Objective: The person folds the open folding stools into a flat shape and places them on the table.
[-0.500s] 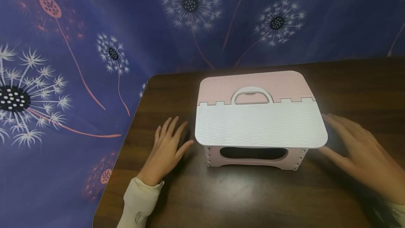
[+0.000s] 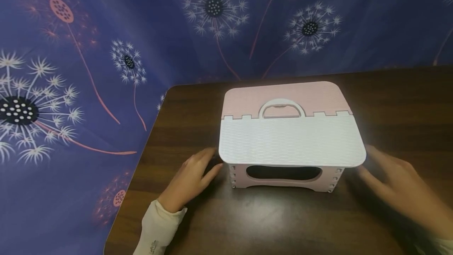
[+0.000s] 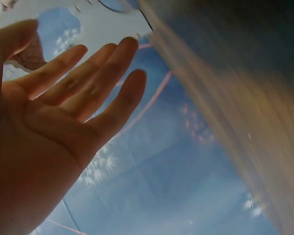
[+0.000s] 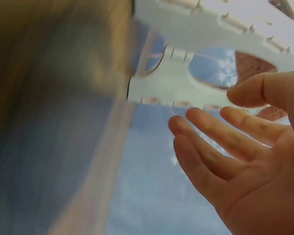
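A pink and white folding step stool (image 2: pixel 291 141) stands unfolded on the table, its white carry handle (image 2: pixel 282 100) lying in the middle of the top. Close by the stool's left edge is my left hand (image 2: pixel 192 174), fingertips partly hidden behind the top. The left wrist view shows this hand's fingers (image 3: pixel 100 81) loosely extended with nothing in them. On the other side, my right hand (image 2: pixel 400 186) has its fingertips right at the stool's right edge. Its fingers (image 4: pixel 215 134) are slightly bent beside the white side leg (image 4: pixel 157 85) in the right wrist view, the palm bare.
The dark wooden table (image 2: pixel 262 223) extends under the stool and both hands, its left edge running diagonally. A blue cloth (image 2: pixel 159 23) with a dandelion print hangs behind the table and along its left side.
My left hand has moved right, closer to the stool, with its fingers bending from their spread pose. The right hand has shifted slightly down, staying beside the stool. The stool stays in place.
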Action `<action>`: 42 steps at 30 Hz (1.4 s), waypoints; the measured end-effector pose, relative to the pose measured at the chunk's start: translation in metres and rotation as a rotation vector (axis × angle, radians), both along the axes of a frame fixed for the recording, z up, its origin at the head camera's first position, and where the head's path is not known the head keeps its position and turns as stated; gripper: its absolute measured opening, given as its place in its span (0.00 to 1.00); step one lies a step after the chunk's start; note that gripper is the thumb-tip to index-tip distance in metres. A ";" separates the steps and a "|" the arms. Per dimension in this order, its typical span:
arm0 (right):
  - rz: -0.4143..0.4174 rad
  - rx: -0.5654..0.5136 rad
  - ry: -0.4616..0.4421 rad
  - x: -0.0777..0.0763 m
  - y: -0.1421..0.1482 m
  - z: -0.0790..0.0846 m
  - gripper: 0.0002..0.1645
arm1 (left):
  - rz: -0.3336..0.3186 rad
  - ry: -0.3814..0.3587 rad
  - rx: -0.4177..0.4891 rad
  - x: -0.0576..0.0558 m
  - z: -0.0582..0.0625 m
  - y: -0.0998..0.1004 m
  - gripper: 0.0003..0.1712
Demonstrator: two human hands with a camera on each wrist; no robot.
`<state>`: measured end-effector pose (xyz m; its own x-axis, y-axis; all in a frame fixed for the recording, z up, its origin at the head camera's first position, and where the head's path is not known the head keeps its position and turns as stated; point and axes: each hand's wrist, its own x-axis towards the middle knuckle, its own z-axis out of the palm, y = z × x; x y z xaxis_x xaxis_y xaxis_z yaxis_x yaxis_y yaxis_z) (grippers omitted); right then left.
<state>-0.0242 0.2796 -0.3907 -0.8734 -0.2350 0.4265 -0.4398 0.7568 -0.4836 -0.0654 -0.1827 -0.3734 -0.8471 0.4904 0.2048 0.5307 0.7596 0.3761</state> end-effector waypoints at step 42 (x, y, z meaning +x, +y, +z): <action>0.118 -0.068 -0.072 0.014 -0.049 0.007 0.49 | -0.201 -0.201 0.284 0.015 -0.012 0.032 0.28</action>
